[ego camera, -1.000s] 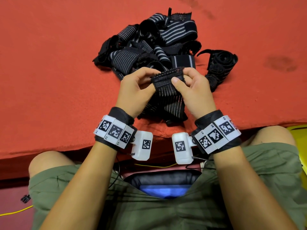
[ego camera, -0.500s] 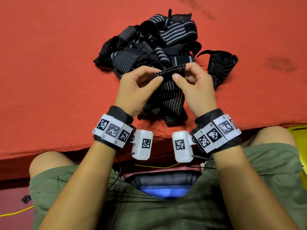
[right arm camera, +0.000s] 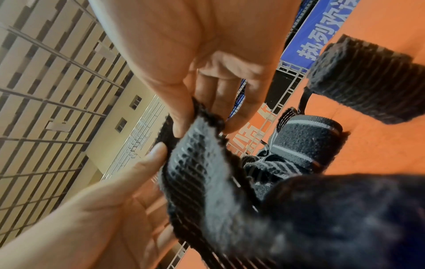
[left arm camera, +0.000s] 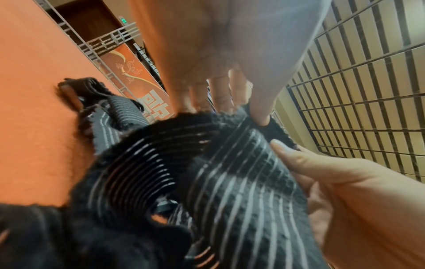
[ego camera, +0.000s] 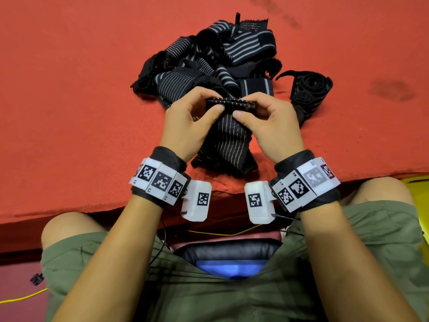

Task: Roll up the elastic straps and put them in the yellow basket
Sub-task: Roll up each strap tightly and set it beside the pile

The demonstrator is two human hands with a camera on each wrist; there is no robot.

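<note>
**A strap is being rolled**

The end of one striped strap (ego camera: 228,133) is pinched by the left hand (ego camera: 185,126) and the right hand (ego camera: 272,126). Both grips are closed tight on it, likely so the first fold stays neat. The rest hangs onto the red table (ego camera: 69,101). More straps wait in a pile (ego camera: 209,63) behind. A corner of the yellow basket (ego camera: 415,182) is seen at the right.

Head camera looking steeply down on both hands' grip on the strap (ego camera: 228,105), wrist cameras close beneath each palm, facing the fingers, all three sharing that pinched strap end
</note>
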